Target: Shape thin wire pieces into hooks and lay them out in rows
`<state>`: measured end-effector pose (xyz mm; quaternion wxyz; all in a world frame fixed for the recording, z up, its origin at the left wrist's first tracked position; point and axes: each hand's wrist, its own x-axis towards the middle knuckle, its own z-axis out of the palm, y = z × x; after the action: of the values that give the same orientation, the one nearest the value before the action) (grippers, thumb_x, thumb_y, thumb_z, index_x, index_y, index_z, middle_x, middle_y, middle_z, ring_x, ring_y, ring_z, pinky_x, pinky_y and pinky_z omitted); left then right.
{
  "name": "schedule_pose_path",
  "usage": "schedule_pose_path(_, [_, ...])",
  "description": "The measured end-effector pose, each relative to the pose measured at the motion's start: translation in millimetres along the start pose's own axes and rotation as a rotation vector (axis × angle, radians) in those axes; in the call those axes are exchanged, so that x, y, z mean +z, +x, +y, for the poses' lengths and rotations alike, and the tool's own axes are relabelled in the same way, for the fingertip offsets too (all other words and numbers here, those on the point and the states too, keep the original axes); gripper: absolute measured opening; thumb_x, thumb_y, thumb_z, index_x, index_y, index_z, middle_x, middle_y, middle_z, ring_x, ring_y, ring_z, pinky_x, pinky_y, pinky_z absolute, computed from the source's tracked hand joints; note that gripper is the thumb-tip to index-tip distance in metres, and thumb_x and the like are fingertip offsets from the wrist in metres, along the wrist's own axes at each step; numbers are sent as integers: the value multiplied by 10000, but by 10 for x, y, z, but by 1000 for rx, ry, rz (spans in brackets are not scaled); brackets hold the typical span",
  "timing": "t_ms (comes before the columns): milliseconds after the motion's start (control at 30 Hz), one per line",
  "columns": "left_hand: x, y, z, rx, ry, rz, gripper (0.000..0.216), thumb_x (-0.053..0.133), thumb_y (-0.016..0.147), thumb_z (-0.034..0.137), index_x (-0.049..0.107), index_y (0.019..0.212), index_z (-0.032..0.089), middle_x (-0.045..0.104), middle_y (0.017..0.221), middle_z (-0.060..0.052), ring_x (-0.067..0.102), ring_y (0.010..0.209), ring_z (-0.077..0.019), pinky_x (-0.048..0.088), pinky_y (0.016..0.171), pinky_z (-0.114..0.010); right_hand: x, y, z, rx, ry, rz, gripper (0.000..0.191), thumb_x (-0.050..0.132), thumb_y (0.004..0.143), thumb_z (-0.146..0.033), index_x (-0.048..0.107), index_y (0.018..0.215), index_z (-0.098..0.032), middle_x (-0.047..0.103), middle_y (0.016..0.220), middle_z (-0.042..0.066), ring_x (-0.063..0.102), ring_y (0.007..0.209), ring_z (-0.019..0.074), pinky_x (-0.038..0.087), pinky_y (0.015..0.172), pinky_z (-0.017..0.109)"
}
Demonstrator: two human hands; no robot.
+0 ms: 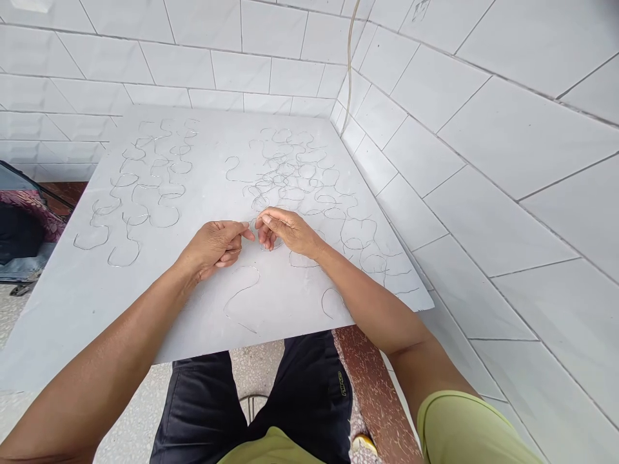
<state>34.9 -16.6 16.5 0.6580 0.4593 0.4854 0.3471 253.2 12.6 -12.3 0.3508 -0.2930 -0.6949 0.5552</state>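
Observation:
My left hand (216, 243) and my right hand (285, 231) meet over the middle of a grey board (72, 309). Both are closed in a pinch, fingertips almost touching, around a thin bent wire piece (255, 222) that barely shows between them. Just beyond my right hand lies a tangled heap of curved wire hooks (300, 177). A second group of bent wire hooks (145, 187) lies spread in rows on the board's left half. One S-shaped wire (242, 299) rests near the front edge below my left hand.
White tiled walls (483, 161) close in at the right and behind the board. A thin cord (349, 64) hangs down the corner. Dark fabric and clutter (22, 225) sit at the left. My dark trousers (261, 399) and a reddish bench (377, 393) show below.

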Motion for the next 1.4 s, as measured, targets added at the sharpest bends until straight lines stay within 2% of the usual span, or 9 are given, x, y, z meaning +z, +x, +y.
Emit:
schedule_pose_path(233, [-30,-3,-22,20,58,-114,199,736,857,347,670,780,176,274,536,83,229,405,-44,171,375,-200,-15,5,-4,2,-48,-50,448,470,1065,-590,665,1085,-187,696,843,28,652,695,125,575,667,264])
schedule_pose_path(467, [11,-2,-103,129,279,-93,162,610,866,248,544,725,204,394,498,68,299,398,-54,234,410,-200,-17,3,17,-20,-99,-65,456,470,1072,-563,714,1144,-185,706,863,38,663,738,134,581,665,263])
schedule_pose_path(567, [18,-12,-108,176,329,-72,147,584,871,241,539,736,205,413,509,67,329,409,-59,266,426,-201,-18,-6,0,-24,-130,-51,447,478,1072,-550,730,1137,-187,709,868,39,665,746,133,582,667,260])
schedule_pose_path(733, [8,-20,-92,186,306,-80,125,589,889,267,582,781,203,402,518,67,307,418,-66,265,425,-210,17,-3,2,-48,-126,67,371,582,1025,-527,733,1115,-200,708,865,28,654,727,129,580,638,254])
schedule_pose_path(900, [-2,-18,-97,171,278,-96,157,619,902,305,600,786,202,377,519,62,281,431,-69,248,426,-210,31,11,10,-95,-110,181,270,707,951,-464,766,971,-201,711,888,30,628,692,120,555,584,247])
schedule_pose_path(1133, [2,-11,-88,150,204,-94,204,653,901,342,591,762,206,331,530,66,267,428,-67,232,417,-211,-9,4,-6,-113,-120,130,274,672,975,-449,802,1073,-227,739,923,34,644,733,132,547,581,251])
schedule_pose_path(1400, [92,-54,-92,170,124,-49,245,664,910,355,582,740,200,319,549,64,253,456,-65,233,415,-209,-65,-5,-26,-123,-126,82,287,683,974,-467,813,1073,-232,764,925,35,637,704,126,569,616,265])
